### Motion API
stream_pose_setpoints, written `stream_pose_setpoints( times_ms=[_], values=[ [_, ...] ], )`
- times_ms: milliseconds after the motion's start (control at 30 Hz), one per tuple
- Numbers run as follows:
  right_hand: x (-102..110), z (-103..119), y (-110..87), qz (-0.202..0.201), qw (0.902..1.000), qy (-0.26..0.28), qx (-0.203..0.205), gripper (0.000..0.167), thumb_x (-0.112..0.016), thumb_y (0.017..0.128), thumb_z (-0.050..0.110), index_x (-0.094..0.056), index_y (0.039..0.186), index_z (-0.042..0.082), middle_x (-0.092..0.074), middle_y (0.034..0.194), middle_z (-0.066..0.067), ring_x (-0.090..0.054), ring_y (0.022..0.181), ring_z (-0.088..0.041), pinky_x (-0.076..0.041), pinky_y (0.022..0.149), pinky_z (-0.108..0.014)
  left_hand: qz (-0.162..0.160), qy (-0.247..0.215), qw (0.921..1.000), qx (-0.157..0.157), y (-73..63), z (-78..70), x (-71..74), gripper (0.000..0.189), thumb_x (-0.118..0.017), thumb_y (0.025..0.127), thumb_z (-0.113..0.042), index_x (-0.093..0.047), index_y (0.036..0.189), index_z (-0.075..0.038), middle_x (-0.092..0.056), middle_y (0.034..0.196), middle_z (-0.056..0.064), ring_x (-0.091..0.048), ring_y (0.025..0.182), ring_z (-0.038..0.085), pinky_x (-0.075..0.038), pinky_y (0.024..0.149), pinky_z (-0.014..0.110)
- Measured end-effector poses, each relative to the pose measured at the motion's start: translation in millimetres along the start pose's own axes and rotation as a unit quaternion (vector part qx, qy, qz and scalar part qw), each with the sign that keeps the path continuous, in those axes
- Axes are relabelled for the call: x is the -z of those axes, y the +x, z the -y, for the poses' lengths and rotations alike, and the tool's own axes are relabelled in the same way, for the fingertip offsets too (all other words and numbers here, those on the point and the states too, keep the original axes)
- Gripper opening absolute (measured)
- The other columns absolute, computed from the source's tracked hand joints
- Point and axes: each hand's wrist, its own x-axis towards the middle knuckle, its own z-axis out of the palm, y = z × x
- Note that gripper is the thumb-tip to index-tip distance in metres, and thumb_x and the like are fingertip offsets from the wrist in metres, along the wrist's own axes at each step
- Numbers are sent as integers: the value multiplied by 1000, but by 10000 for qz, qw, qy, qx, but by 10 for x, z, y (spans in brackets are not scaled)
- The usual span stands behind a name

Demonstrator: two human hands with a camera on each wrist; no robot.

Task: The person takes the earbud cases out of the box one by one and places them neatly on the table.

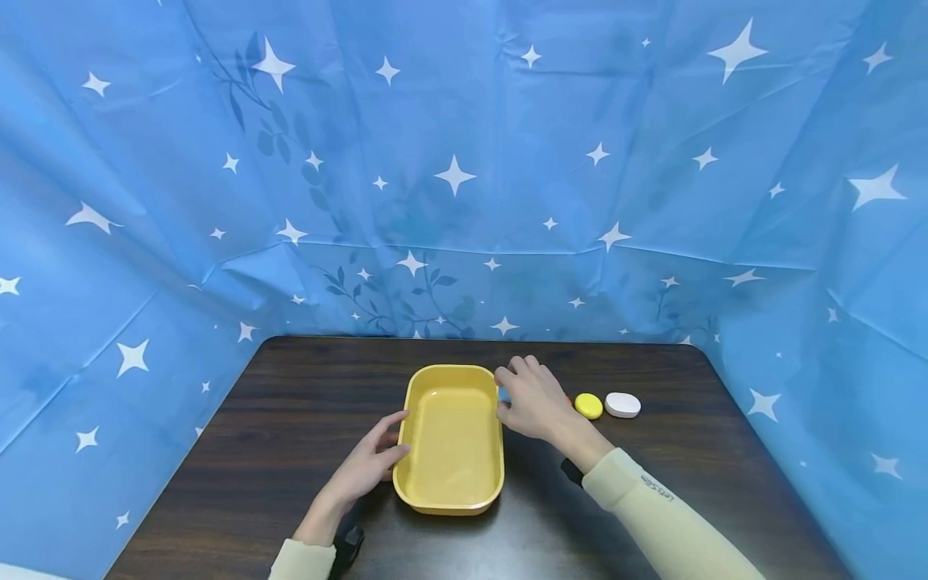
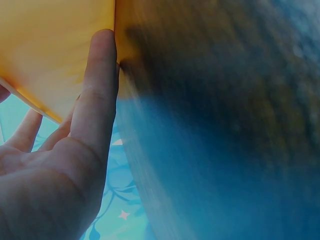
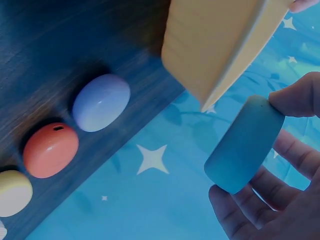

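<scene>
My right hand (image 1: 532, 399) is at the right rim of a yellow rectangular tray (image 1: 449, 509). It pinches a smooth light-blue oval piece (image 3: 245, 145) between thumb and fingers, tilted and close beside the tray's wall in the right wrist view. My left hand (image 1: 366, 463) touches the tray's left side, thumb and fingertips at the rim. Seen from the left wrist, its fingers lie fairly straight along the outer wall. The tray's inside shows only its bare floor.
Right of the tray, a row holds a violet-blue oval piece (image 3: 101, 103), a red one with a small dark slot (image 3: 51, 150), a yellow one (image 1: 589, 406) and a white one (image 1: 623, 405). The dark wooden table (image 1: 290, 419) ends before a blue star-patterned cloth (image 1: 464, 209).
</scene>
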Motion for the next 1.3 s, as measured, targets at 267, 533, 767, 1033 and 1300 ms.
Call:
stream_pose_setpoints(
  times_ms=[267, 533, 767, 1033, 1300],
  values=[
    [-45, -111, -53, -36, 9997, -43, -235, 22, -70, 84, 16, -68, 106, 13, -53, 96, -3, -43, 88, -23, -41, 74, -38, 41, -25, 10000, 31, 14, 1, 11, 62, -61, 104, -25, -33, 158, -16, -52, 139, 24, -68, 108, 29, -59, 83, 44],
    [-69, -237, -119, -175, 9992, -67, -365, 23, -70, 83, 17, -68, 105, 12, -55, 97, -4, -45, 90, -25, -44, 75, -39, 76, -21, 10000, 8, 8, 11, 11, 62, -60, 104, -23, -32, 158, -15, -52, 138, 25, -68, 107, 29, -60, 82, 43],
    [-46, -345, -158, -127, 9980, -50, -613, 28, -75, 86, 24, -67, 110, 10, -55, 101, -6, -45, 91, -26, -44, 77, -43, 104, -33, 9999, 10, 17, 18, 7, 61, -57, 105, -18, -29, 159, -13, -50, 140, 26, -67, 108, 31, -60, 82, 43],
    [-26, -474, -220, -153, 9964, -160, -814, 32, -74, 83, 22, -67, 111, 10, -58, 106, -10, -47, 95, -29, -45, 80, -46, 96, -3, 9999, 102, 27, 17, 21, 61, -58, 105, -21, -30, 159, -15, -51, 139, 24, -68, 108, 30, -59, 82, 43],
    [-1, -652, -293, -201, 9946, -44, -1015, 30, -73, 82, 19, -67, 109, 8, -57, 103, -11, -46, 91, -30, -44, 77, -46, 145, -72, 9998, 130, 30, 7, 22, 61, -56, 106, -18, -29, 160, -14, -52, 139, 24, -68, 108, 30, -59, 83, 43]
  ],
)
